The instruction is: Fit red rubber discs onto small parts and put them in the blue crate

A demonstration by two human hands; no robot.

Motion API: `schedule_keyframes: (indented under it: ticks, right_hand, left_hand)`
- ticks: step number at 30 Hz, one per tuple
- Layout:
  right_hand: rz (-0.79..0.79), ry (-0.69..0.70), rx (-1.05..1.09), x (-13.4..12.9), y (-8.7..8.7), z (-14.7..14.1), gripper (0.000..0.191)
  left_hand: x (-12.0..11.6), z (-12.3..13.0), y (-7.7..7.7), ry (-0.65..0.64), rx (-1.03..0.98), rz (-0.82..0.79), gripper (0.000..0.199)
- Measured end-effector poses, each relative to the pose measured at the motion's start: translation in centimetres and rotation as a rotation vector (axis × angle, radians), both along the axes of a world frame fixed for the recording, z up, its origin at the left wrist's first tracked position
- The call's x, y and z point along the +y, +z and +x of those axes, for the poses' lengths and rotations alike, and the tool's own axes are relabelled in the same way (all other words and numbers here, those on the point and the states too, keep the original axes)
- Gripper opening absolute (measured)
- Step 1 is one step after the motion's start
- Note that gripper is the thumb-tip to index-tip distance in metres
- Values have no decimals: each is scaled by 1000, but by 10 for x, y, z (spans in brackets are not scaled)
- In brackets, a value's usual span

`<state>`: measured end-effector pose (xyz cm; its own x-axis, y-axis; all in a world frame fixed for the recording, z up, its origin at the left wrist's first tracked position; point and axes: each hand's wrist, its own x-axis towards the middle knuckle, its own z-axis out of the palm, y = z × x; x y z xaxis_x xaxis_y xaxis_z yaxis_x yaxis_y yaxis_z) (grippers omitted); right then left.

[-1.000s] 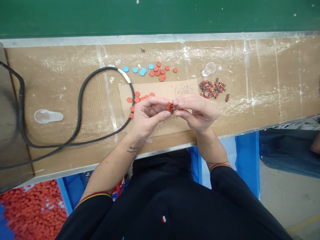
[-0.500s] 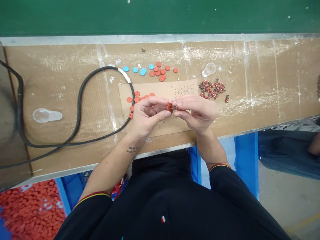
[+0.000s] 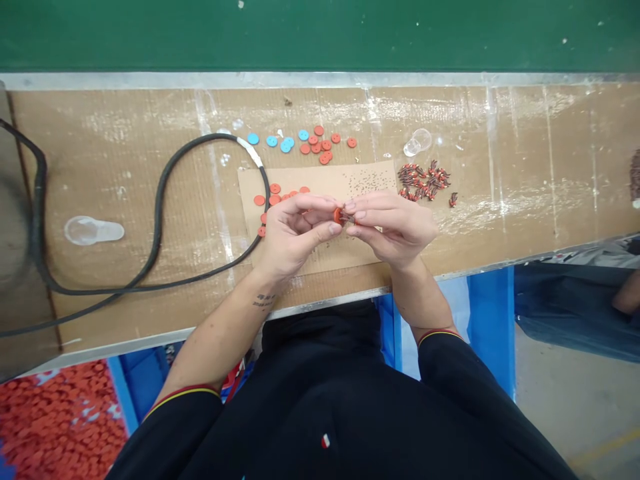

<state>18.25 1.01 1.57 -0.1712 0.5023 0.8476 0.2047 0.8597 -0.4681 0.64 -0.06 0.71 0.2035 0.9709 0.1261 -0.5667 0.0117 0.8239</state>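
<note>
Between the thumb and fingers of my left hand (image 3: pixel 295 230) is a small orange-red disc (image 3: pixel 338 215), tilted on edge. My right hand (image 3: pixel 393 223) pinches a small dark piece with a red end (image 3: pixel 349 218) against the disc's right side. Fingers hide most of that piece, so I cannot tell whether the two are joined. Both hands are above a cardboard sheet (image 3: pixel 300 263), where several more orange-red discs (image 3: pixel 275 189) lie by my left hand and tiny dark specks (image 3: pixel 370 181) are scattered beyond my right. Several small dark-and-red pieces (image 3: pixel 425 179) form a pile to the right.
A thick black cable (image 3: pixel 163 187) loops over the table's left side, crossing the sheet's edge. Blue discs (image 3: pixel 253 139) and red discs (image 3: pixel 319 131) lie farther back. Clear plastic scoops (image 3: pixel 95 231) sit left and right. Below left is a bin of red parts (image 3: pixel 60 427). Another person's arm (image 3: pixel 627 293) shows at right.
The fingers of my right hand have shifted slightly around the dark piece. Both hands stay in the same place, and the view has moved a little.
</note>
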Motion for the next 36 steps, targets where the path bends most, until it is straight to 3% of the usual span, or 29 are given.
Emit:
schedule_keyframes:
  ticks: [12, 21, 31, 36]
  right_hand:
    - [-108, 40, 9, -1, 3, 3, 24]
    - [-165, 96, 91, 0, 1, 0, 23]
    - [-89, 147, 141, -2, 3, -3, 37]
    - [-20, 109, 124, -2, 5, -4, 34]
  left_hand:
    - [-2, -2, 4, 17, 47, -1, 22]
    - [-5, 6, -5, 85, 20, 33, 19]
    - [-6, 3, -6, 104, 26, 141, 24]
    - [-7, 3, -6, 85, 20, 50, 20]
